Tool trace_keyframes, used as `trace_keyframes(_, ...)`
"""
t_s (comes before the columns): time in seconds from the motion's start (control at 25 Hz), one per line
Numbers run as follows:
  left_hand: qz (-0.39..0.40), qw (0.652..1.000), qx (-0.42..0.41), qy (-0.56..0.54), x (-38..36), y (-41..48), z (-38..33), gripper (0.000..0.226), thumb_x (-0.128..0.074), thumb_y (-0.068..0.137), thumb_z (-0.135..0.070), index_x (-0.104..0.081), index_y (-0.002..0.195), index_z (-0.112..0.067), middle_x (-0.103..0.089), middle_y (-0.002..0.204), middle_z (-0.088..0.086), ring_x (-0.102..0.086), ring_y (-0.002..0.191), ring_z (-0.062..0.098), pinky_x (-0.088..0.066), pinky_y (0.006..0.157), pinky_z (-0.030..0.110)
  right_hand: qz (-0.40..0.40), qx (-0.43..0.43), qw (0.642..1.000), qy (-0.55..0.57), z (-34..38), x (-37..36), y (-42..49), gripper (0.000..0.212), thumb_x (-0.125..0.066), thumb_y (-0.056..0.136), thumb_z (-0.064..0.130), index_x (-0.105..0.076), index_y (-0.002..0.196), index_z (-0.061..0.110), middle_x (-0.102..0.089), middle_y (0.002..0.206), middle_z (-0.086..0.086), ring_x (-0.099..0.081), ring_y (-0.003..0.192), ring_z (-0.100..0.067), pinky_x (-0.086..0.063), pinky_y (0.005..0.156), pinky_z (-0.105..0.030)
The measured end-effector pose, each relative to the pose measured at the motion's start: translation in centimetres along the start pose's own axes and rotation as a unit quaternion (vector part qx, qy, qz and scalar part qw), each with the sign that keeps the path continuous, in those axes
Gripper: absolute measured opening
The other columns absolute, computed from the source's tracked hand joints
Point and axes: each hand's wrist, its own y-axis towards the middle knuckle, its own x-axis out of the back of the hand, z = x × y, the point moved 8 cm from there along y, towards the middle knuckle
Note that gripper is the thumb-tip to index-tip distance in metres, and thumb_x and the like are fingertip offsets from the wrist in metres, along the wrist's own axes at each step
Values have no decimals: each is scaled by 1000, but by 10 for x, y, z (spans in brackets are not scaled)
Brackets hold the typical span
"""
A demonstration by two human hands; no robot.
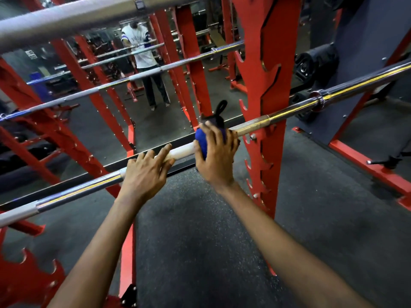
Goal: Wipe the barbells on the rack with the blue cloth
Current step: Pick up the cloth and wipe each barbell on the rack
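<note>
Indoor gym, dim overall. Light falls from overhead; src not in frame. Floor [200, 218] dark and grainy, shadows soft. Yellow-white glare streaks run along chrome of near barbell [293, 110]; its matte mid section reads pale, nearly blown out. Red rack [249, 41] oversaturated. Blue cloth [200, 138] very deep, folds lost in shadow. Left hand [144, 172] and right hand [216, 156] evenly lit, fairly sharp. Top bar [66, 21] close to lens, soft. Bkgd hazy; figure at back [142, 47] blurred. Wide-angle distortion: bars bow, uprights lean twd edges, lower-left corner smeared.
</note>
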Motion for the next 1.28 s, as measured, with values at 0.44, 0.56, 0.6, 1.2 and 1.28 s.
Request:
trace_keyframes(0.44,-10,993,-115,-26,7,-2,-2,58,-29,105,-45,-13,160,-40,-62,117,8,-65,91,36,-51,65,43,-24,13,999,-20,13,-2,1,42,-59,98,41,-62,135,21,-57,143,5,-51,129,-27,-33,114,-51)
trace_keyframes(0.56,-31,993,-114,-22,11,-4,-2,58,-37,105,-43,-18,160,-39,-64,114,8,-66,88,35,-47,62,40,-111,-100,985,85,-17,7,-14,49,-61,101,32,-52,144,10,-49,150,-7,-44,141,-26,-31,120,-43)
trace_keyframes(0.6,-38,993,-112,-24,11,-4,-2,58,-39,105,-42,-21,160,-38,-65,113,8,-66,87,36,-47,62,40,-148,-178,962,147,-26,9,-19,53,-60,102,29,-47,147,5,-46,152,-12,-41,143,-27,-31,121,-42)
trace_keyframes(1.2,-62,994,-93,-15,5,-5,-1,54,-31,106,-46,-23,159,-40,-64,110,5,-62,82,30,-43,63,38,-137,-512,515,674,-70,-58,-40,67,-37,101,59,-64,132,6,-67,131,-19,-64,121,-33,-47,110,-44)
trace_keyframes(1.28,-59,994,-91,-17,5,-5,0,56,-29,103,-48,-23,158,-40,-64,110,5,-62,85,30,-46,66,40,-115,-505,488,703,-59,-60,-42,66,-34,102,55,-72,121,4,-70,123,-23,-63,120,-38,-39,116,-52)
